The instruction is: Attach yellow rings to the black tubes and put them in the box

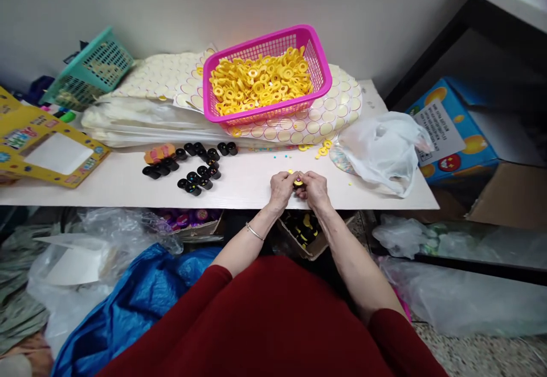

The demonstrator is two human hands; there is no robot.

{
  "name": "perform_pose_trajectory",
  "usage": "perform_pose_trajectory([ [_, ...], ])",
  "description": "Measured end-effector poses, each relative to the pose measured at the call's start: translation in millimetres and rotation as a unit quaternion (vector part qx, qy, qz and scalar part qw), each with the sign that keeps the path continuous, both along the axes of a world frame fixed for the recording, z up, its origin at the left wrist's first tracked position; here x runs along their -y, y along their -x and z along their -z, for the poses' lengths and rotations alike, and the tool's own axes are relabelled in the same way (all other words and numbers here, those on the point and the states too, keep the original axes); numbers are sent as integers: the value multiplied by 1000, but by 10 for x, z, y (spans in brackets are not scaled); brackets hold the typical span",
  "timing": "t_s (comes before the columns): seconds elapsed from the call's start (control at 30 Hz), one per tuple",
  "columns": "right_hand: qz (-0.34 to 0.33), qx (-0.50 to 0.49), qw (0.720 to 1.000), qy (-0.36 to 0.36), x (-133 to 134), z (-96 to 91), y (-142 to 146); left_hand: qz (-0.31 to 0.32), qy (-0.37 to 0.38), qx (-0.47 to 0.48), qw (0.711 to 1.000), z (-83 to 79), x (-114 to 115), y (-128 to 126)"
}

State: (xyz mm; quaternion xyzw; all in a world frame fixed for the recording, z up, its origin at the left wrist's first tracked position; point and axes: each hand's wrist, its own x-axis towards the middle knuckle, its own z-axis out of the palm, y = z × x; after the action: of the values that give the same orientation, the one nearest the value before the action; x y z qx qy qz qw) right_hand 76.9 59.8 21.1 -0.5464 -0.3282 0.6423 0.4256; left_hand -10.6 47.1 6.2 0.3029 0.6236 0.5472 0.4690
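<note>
My left hand (282,188) and my right hand (315,189) meet at the front edge of the white table (243,186). Between their fingertips they grip a small black-and-yellow round piece (298,183), with a dark pinkish spot on top. Fingers cover most of it, so its exact kind stays unclear. Both hands are closed, thumbs close together. Below them, under the table edge, a cardboard box (317,247) holds more black-and-yellow pieces. Several black cylinders (190,187), some with coloured dots, stand or lie on the table to the left.
Behind my hands a pink basket (267,112) full of yellow rings rests on a circle-patterned sheet (342,95). To the right sits a white plastic bag (384,149); at left are a yellow printed carton (43,143) and a tilted teal basket (92,66).
</note>
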Motion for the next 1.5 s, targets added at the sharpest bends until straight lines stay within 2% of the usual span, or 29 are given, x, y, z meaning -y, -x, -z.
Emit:
perform_pose_trajectory([
  [0.2, 13, -6, 999, 32, -18, 2, 15, 0, -4, -71, 997, 32, -21, 11],
  [0.33, 32, 24, 999, -5, -23, 45, 47, 20, -9, -87, 996, 46, -55, 38],
  [0.47, 29, 19, 999, -23, 29, 101, 71, 40, -4, -66, 997, 52, 3, 71],
  [0.57, 36, -18, 999, -21, 66, 109, 53, 99, -68, -74, 990, 44, 85, 114],
  [0.67, 53, -78, 995, -13, 147, 69, -7, 175, -131, -99, 971, 38, 170, 135],
  [0.73, 53, -118, 991, -17, 249, 18, -68, 190, -160, -100, 963, 36, 225, 118],
  [0.87, 3, -158, 987, -13, 508, -90, -232, 201, -206, -114, 951, 11, 350, 57],
  [1.0, -50, -114, 991, 51, 639, -127, -410, 266, -231, -175, 919, -61, 475, 42],
  [1.07, -88, -126, 985, 73, 644, -116, -487, 304, -255, -185, 899, -96, 517, 43],
  [1.27, -170, -217, 961, 35, 678, -98, -695, 366, -299, -230, 851, -171, 588, 6],
  [1.4, -223, -193, 955, 16, 750, -102, -815, 385, -305, -261, 831, -213, 638, -42],
  [1.5, -232, -156, 960, -3, 791, -90, -866, 395, -304, -288, 818, -221, 667, -86],
])
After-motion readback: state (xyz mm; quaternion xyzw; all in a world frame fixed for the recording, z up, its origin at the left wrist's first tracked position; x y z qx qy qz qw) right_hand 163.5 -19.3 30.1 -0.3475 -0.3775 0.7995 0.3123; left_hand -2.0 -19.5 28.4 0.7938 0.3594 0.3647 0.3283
